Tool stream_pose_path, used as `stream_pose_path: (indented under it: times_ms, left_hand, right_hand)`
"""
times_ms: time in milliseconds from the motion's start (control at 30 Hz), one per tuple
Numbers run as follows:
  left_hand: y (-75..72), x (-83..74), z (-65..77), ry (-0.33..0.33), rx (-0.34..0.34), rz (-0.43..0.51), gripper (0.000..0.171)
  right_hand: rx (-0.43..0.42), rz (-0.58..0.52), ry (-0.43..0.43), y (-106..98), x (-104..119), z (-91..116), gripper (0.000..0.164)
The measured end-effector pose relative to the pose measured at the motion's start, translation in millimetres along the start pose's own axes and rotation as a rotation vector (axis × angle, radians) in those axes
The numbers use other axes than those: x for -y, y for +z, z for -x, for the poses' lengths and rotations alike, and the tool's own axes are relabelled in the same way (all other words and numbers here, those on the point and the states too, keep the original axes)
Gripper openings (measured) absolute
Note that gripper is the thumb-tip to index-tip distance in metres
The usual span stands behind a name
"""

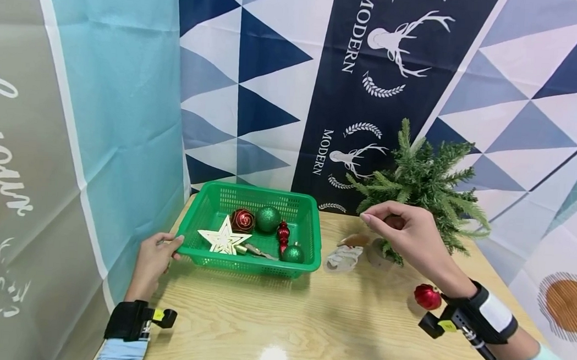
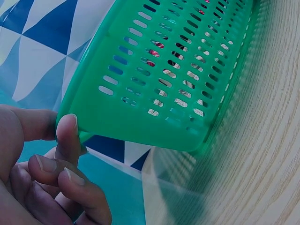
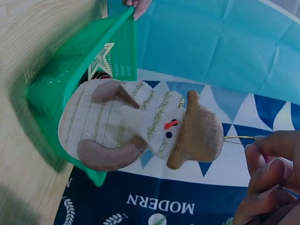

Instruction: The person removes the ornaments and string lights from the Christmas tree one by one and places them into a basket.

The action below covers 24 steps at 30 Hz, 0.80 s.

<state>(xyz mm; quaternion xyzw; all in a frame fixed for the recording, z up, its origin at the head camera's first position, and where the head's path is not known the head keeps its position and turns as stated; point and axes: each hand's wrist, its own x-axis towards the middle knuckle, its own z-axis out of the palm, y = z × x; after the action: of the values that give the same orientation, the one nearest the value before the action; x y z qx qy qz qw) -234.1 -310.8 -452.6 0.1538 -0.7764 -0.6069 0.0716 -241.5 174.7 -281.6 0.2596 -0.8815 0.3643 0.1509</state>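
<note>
My left hand (image 1: 152,260) pinches the rim at the near left corner of a green plastic basket (image 2: 140,119). In the basket lie a pale cut-out star (image 1: 224,235), a red swirled ball (image 1: 242,220), green glitter balls (image 1: 268,219), a red twisted ornament (image 1: 283,236) and a metallic piece partly hidden by the star. Off to the right, my right hand (image 1: 409,226) pinches a thin gold loop between thumb and finger. From the loop hangs a snowman ornament (image 3: 154,124) with a brown hat, striped white body and red nose.
A small artificial fir tree (image 1: 422,182) stands at the back right, behind my right hand. A red ribbed ball (image 1: 427,296) lies on the wooden table (image 1: 260,316) near my right wrist. Patterned cloth (image 1: 276,63) hangs close behind the table and along its left side.
</note>
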Motion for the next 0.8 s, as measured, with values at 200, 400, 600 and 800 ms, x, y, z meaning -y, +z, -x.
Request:
stream_pose_path:
  times_ms: [200, 400, 600, 800]
  left_hand:
    - [-1.2, -0.9, 0.2, -0.002, -0.002, 0.004, 0.049]
    - [0.9, 0.2, 0.6, -0.024, -0.004, -0.001, 0.049]
    - [1.9, 1.5, -0.3, -0.021, -0.01, -0.005, 0.046]
    - [0.3, 0.1, -0.8, -0.018, -0.008, 0.0, 0.047]
  right_hand:
    - [-0.004, -0.004, -0.03, 5, 2, -5, 0.011]
    - [-0.006, 0.004, -0.026, 8, 2, -8, 0.01]
    - [0.001, 0.009, -0.012, 12, 2, -10, 0.008]
    - [0.0, 0.007, -0.026, 15, 3, -14, 0.009]
